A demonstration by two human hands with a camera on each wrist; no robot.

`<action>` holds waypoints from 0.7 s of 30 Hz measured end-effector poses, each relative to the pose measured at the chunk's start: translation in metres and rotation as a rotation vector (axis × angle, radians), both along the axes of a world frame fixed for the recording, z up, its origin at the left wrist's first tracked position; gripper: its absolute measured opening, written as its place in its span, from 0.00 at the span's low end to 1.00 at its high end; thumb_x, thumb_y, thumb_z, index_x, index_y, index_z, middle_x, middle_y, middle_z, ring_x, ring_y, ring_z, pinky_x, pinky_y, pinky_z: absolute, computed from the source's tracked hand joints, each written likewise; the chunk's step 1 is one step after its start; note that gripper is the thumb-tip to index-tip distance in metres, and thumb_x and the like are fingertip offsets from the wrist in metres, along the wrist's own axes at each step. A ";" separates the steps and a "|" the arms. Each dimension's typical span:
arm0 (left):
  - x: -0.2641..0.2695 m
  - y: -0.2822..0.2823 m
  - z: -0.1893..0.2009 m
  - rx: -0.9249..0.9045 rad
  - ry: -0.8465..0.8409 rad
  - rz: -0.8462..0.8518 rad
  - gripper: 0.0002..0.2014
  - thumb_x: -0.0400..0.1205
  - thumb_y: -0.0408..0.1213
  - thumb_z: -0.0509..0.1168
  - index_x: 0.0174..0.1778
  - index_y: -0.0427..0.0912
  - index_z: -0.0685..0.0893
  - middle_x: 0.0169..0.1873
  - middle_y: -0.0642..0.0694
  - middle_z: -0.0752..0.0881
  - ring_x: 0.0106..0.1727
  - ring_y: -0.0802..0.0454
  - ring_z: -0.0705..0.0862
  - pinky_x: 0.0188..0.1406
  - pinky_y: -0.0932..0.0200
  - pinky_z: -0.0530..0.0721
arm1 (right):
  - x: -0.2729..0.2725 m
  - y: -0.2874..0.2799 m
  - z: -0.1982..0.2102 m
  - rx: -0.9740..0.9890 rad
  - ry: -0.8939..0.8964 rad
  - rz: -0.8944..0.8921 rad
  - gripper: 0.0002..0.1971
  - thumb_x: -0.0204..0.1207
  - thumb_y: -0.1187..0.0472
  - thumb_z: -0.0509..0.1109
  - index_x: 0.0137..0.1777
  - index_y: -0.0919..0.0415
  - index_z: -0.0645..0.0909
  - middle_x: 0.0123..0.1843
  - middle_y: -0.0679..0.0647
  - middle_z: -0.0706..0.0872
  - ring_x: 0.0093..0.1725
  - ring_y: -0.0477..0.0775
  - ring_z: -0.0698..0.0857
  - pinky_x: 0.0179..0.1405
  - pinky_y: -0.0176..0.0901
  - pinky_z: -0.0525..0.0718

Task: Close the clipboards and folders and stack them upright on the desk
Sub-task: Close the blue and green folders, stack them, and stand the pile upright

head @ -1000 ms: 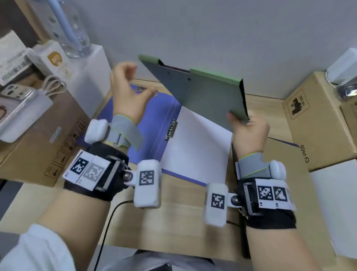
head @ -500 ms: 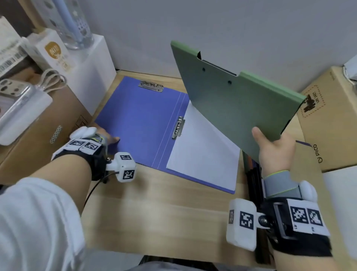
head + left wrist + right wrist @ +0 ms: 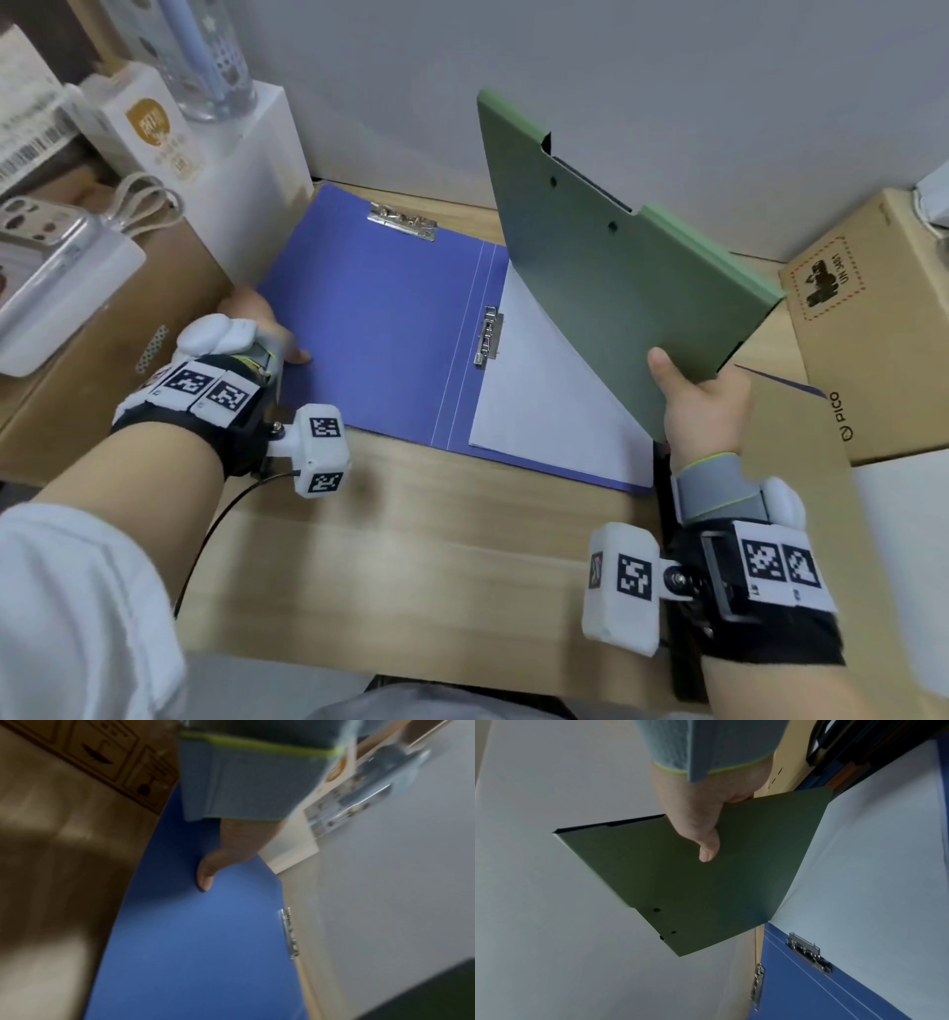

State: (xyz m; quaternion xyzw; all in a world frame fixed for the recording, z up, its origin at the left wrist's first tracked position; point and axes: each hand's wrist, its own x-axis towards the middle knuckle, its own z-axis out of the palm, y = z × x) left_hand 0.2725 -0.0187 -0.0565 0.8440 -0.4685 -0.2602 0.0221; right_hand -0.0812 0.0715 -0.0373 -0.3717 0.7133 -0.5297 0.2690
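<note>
Right hand [image 3: 701, 406] grips the lower corner of the closed green plastic clipboard [image 3: 611, 267], thumb pressed on its face, holding it tilted above the white sheet [image 3: 539, 390] in the open blue plastic folder [image 3: 380, 329], which lies flat along the wooden desk's [image 3: 411, 560] back edge. Left hand [image 3: 257, 329] rests at the folder's left edge, thumb on the cover; whether its fingers curl under is hidden

Light: even, soft, indoor | Head: sharp, edges bowed | Left wrist: motion-blurred, dim shadow on surface [image 3: 51, 862] | Right wrist: clear, dim
</note>
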 end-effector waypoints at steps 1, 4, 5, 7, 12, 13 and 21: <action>-0.002 0.000 0.011 -0.034 -0.020 -0.018 0.24 0.65 0.35 0.80 0.49 0.36 0.74 0.43 0.34 0.77 0.43 0.46 0.75 0.44 0.54 0.70 | 0.004 -0.002 0.001 0.005 0.008 0.024 0.09 0.71 0.65 0.73 0.51 0.66 0.85 0.45 0.55 0.85 0.46 0.52 0.82 0.52 0.43 0.79; -0.009 -0.002 0.049 -0.119 -0.059 -0.124 0.28 0.67 0.39 0.78 0.56 0.34 0.72 0.52 0.31 0.82 0.51 0.34 0.81 0.43 0.50 0.73 | 0.015 -0.006 0.004 0.024 0.085 0.100 0.09 0.73 0.64 0.71 0.49 0.70 0.85 0.42 0.55 0.83 0.41 0.49 0.77 0.40 0.37 0.74; -0.014 -0.004 0.064 -0.154 -0.106 -0.167 0.28 0.69 0.39 0.76 0.58 0.34 0.71 0.56 0.30 0.82 0.56 0.31 0.81 0.45 0.49 0.73 | 0.017 -0.009 0.003 0.021 0.100 0.110 0.08 0.73 0.64 0.70 0.47 0.69 0.85 0.41 0.56 0.82 0.41 0.51 0.75 0.41 0.38 0.72; -0.027 0.000 0.092 -0.194 -0.178 -0.281 0.25 0.72 0.37 0.72 0.61 0.36 0.71 0.60 0.30 0.81 0.60 0.30 0.80 0.48 0.47 0.75 | 0.025 -0.011 0.008 0.036 0.090 0.130 0.04 0.75 0.67 0.68 0.40 0.62 0.81 0.38 0.55 0.79 0.37 0.52 0.72 0.38 0.39 0.72; -0.081 0.017 0.135 -0.207 -0.150 -0.486 0.20 0.73 0.33 0.65 0.62 0.42 0.76 0.58 0.36 0.83 0.59 0.34 0.82 0.50 0.49 0.79 | 0.029 -0.013 0.015 0.026 -0.051 0.153 0.06 0.77 0.67 0.67 0.41 0.56 0.81 0.34 0.44 0.80 0.31 0.38 0.77 0.44 0.38 0.76; -0.096 0.025 0.141 -0.205 -0.102 -0.528 0.16 0.72 0.32 0.64 0.56 0.41 0.79 0.50 0.37 0.86 0.51 0.37 0.84 0.45 0.52 0.81 | 0.029 -0.012 0.017 0.021 -0.073 0.163 0.05 0.77 0.67 0.66 0.48 0.60 0.83 0.38 0.47 0.83 0.37 0.43 0.79 0.50 0.41 0.77; -0.171 0.057 0.129 -0.178 0.189 -0.627 0.18 0.77 0.42 0.59 0.61 0.39 0.70 0.47 0.40 0.85 0.49 0.39 0.82 0.50 0.50 0.80 | 0.006 0.003 0.029 -0.122 -0.143 0.046 0.06 0.74 0.63 0.66 0.42 0.51 0.81 0.47 0.45 0.86 0.54 0.55 0.83 0.67 0.58 0.80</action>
